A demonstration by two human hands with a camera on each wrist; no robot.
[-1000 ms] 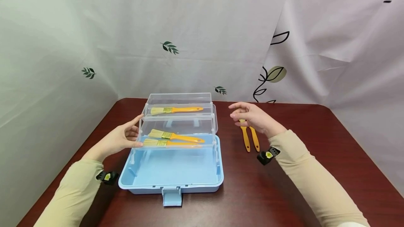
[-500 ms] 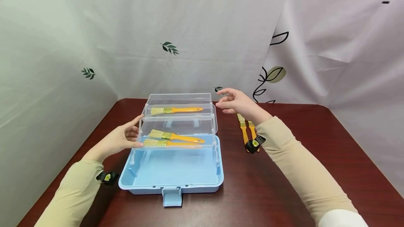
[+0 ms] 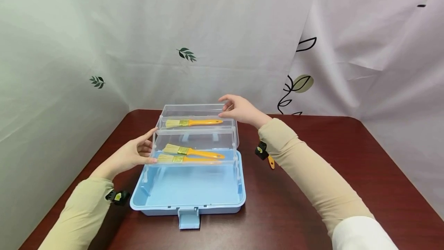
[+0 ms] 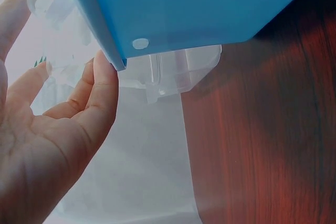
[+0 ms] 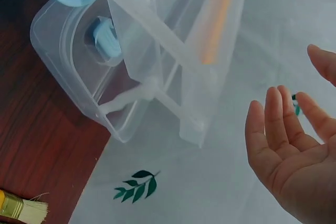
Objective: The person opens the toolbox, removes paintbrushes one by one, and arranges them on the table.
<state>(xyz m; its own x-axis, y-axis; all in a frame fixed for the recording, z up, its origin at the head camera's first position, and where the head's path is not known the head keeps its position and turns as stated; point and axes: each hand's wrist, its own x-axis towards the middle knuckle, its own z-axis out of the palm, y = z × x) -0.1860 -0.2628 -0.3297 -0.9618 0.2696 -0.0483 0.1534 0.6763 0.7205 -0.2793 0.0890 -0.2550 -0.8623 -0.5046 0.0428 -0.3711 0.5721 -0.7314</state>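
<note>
A light blue storage box stands with its clear trays raised in tiers. One yellow-handled paintbrush lies in the upper clear tray. Two more, including this paintbrush, lie in the lower clear tray. My left hand grips the lower tray's left end, thumb at the front corner and forefinger at the back. In the left wrist view its fingers touch near the blue rim. Beside the upper tray's right end hovers my right hand, fingers loosely bent, holding nothing.
Right of the box, a paintbrush handle shows on the dark red table below my right forearm, which hides the rest. A blue latch hangs at the box's front. White cloth walls off the back and sides.
My right hand has moved left from above the loose paintbrushes to the upper tray's right end. Its forearm now covers most of those brushes. My left hand has stayed on the tray.
</note>
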